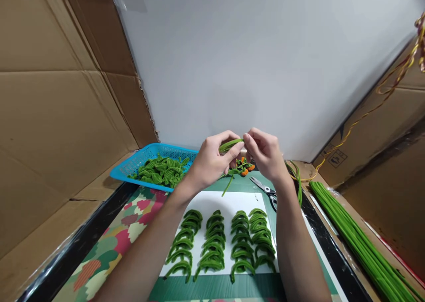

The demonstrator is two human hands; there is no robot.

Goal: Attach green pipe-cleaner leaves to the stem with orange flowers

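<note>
Stretching bare forearms [302, 244] in from the bottom edge, either side of curved strips [212, 264] set in columns at lower centre, presumably to stay separate. Now, mid-frame: holding a green piece [231, 145] snugly between the left hand's [212, 158] thumb and fingers, seemingly for steadiness; pinching its right end with the right hand [264, 153], probably for fine control. Spotting scissors [266, 189] right of centre, perhaps parked within reach.

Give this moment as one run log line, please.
left hand: holding green strip | right hand: pinching strip's end | white sheet: four columns of curved green pieces
</note>
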